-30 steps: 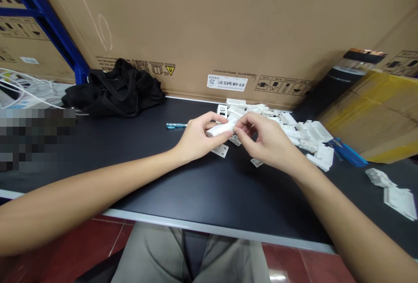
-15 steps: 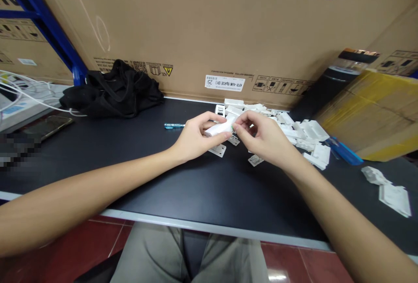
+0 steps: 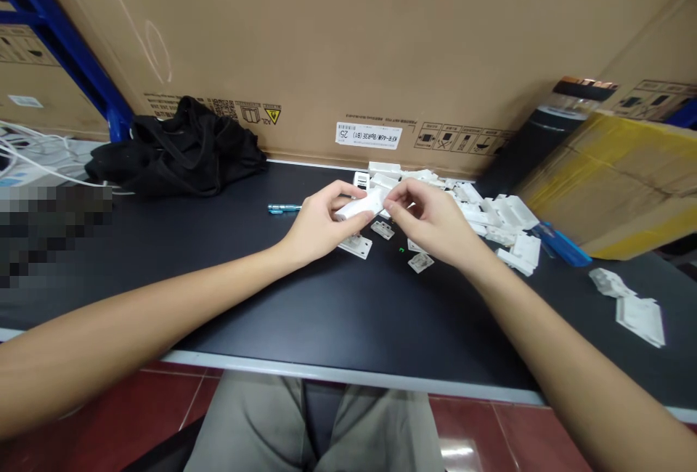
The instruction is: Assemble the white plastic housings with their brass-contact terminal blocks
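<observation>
The white case [image 3: 356, 206] is held up over the dark table [image 3: 305, 319], between the two hands. The left hand [image 3: 321, 224] is clamped on it, thumb on the near side and fingers on the far side. The right hand [image 3: 425, 216] has thumb and forefinger pinched together on its right end; just which part they grip is too small to tell.

A green bit [image 3: 401, 250] now lies on the table to the near right of the white case; half a second ago, green showed at the right fingertips instead. It seems to have come away from the case, leaving the fingers to work on the white case alone.

Just below the white case lies a small plate [image 3: 382, 230]; right of it spreads a pile of white parts [image 3: 506, 214]. A blue pen [image 3: 283, 208] lies to its left.

Beyond the white case stands a big cardboard box [image 3: 305, 43], printed upside down with "AUX" and large Chinese characters. Its white label [image 3: 369, 135] appears to read "KFR-46W/BpR3E(B1)" with "25", and a yellow warning triangle [image 3: 273, 115] sits beside "A2L".
</observation>
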Demonstrator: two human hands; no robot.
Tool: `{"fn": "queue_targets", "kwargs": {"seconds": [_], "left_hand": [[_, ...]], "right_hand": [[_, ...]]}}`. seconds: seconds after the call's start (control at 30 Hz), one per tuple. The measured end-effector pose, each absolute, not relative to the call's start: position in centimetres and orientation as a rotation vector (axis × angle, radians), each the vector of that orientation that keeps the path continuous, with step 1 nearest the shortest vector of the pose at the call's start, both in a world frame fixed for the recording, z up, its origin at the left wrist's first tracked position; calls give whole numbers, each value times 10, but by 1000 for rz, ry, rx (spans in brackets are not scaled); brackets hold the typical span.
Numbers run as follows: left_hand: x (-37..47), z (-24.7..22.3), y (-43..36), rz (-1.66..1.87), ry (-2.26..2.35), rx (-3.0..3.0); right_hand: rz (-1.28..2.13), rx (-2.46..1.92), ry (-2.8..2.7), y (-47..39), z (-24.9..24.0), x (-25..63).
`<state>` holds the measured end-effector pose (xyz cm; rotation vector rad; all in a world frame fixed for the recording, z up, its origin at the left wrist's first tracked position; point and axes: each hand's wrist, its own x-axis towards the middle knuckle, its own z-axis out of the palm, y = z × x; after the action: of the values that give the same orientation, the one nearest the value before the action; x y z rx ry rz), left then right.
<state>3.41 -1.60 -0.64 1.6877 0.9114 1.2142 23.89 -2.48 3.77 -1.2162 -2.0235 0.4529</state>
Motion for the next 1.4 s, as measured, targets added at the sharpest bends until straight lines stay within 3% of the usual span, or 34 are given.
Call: {"fn": "queue_targets", "kwargs": {"seconds": [0.4,1.4], "left_hand": [[32,-3,-17,1280,999,1817],[30,-2,-18,1280,985,1864]], "right_hand": [[552,-1400,-2663,-26,57,270],[475,-1353,-2653,-31,47,255]]}}
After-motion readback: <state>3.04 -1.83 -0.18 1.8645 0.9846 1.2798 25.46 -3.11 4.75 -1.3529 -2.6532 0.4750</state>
